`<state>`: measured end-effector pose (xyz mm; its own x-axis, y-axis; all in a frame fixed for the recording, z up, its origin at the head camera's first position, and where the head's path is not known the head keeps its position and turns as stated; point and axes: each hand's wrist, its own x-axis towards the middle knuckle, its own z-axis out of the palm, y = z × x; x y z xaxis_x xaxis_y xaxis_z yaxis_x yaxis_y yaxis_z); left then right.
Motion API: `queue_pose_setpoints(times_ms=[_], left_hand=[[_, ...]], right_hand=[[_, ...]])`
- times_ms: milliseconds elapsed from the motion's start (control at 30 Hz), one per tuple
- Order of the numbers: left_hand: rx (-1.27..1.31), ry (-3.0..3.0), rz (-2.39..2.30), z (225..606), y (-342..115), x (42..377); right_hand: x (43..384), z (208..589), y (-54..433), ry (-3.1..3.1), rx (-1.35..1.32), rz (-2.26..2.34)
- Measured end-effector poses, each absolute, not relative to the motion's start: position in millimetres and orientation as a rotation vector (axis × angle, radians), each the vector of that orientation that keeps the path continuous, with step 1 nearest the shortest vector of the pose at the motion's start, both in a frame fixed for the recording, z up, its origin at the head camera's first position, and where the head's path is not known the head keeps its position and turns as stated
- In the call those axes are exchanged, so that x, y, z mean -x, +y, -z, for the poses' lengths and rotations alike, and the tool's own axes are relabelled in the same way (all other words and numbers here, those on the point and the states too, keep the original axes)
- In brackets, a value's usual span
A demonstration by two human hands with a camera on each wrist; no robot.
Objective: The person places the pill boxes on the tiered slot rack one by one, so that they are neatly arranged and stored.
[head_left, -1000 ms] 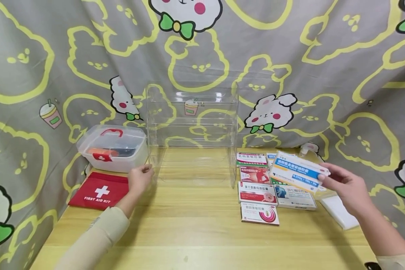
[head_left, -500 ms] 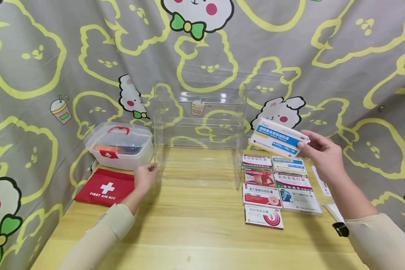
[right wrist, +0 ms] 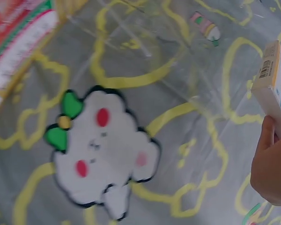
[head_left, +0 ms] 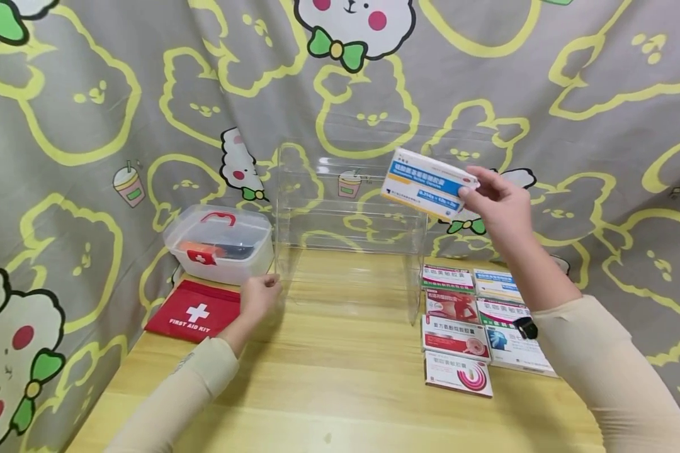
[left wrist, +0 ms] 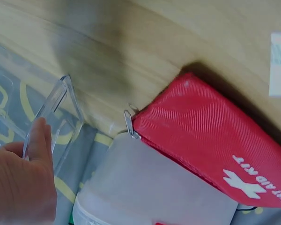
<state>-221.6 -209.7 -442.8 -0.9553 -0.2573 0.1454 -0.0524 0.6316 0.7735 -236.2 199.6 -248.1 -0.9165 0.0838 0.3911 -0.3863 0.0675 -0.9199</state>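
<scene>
My right hand (head_left: 501, 204) pinches a white, blue and yellow medicine box (head_left: 427, 184) by its right end, raised in front of the upper right of a clear tiered display rack (head_left: 348, 302). The same medicine box (right wrist: 274, 77) shows its narrow end in the right wrist view. At the rack's left side my left hand (head_left: 259, 299) grips the front edge of the clear side panel. In the left wrist view the fingers of that left hand (left wrist: 25, 173) lie along both sides of the panel (left wrist: 56, 101).
Several medicine boxes (head_left: 456, 336) lie in two columns right of the rack. A red first aid pouch (head_left: 189, 308) lies at left, before a translucent lidded box (head_left: 221, 242) with a red handle. A patterned curtain (head_left: 204, 75) hangs behind the wooden table (head_left: 317, 390).
My right hand has lifted the medicine box up and left, from above the other boxes to the rack's upper right. The left hand stays at the rack's side. The head view has shifted slightly.
</scene>
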Motion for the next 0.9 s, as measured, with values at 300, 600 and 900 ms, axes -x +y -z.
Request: queue_pose_setpoints(times_ms=[300, 600, 900], left_hand=[[-0.231, -2.635, 1.236, 445.3, -208.7, 223.7], [-0.205, -2.679, 1.154, 438.1, -211.5, 223.9], [-0.154, -2.722, 1.082, 437.3, -214.1, 223.5]], right_hand=[[281.8, 209.5, 146.4, -1.974, -0.361, -1.936], [322.2, 188.3, 97.3, -2.042, -0.406, -1.705], [354.1, 205.3, 54.5, -2.146, -0.355, -1.525]])
